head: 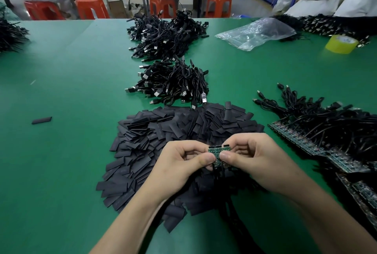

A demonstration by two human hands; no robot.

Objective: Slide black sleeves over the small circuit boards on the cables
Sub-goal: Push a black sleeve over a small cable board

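Observation:
My left hand and my right hand meet over a wide pile of flat black sleeves. Between the thumbs and fingers of both hands I pinch a small strip of green circuit boards, joined side by side. Black cables hang down from the boards between my wrists. No sleeve is on the boards I hold.
Strips of boards with cables lie at the right. Two heaps of finished USB cables sit beyond the sleeves. A lone sleeve lies at the left. A plastic bag and a yellow tape roll are far right.

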